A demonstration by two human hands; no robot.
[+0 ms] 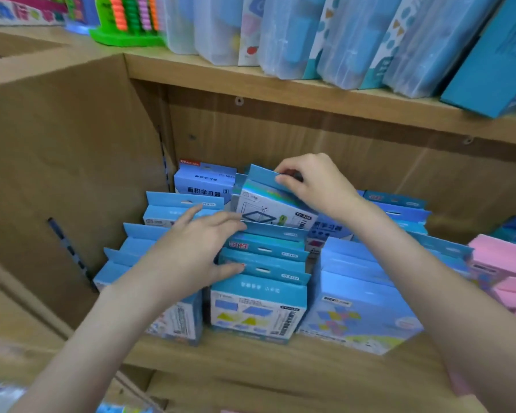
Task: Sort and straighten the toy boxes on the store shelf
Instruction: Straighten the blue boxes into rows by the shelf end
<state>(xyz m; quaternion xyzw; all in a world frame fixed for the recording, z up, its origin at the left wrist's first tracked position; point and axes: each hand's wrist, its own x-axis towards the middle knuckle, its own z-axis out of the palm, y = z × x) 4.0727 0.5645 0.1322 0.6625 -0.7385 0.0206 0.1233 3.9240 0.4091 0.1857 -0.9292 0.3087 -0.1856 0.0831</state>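
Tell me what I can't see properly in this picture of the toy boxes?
Head view only:
- Lifted box: its tab top is covered by the right hand.
- Left row boxes: partly hidden under the left hand.
- Pink boxes: cut off by the right edge.
- Box print: too blurred to read.

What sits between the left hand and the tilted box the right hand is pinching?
In the head view, the hang-tab tops of the middle row of blue cardboard toy boxes lie between the left hand and the tilted blue-and-white box pinched by the right hand.
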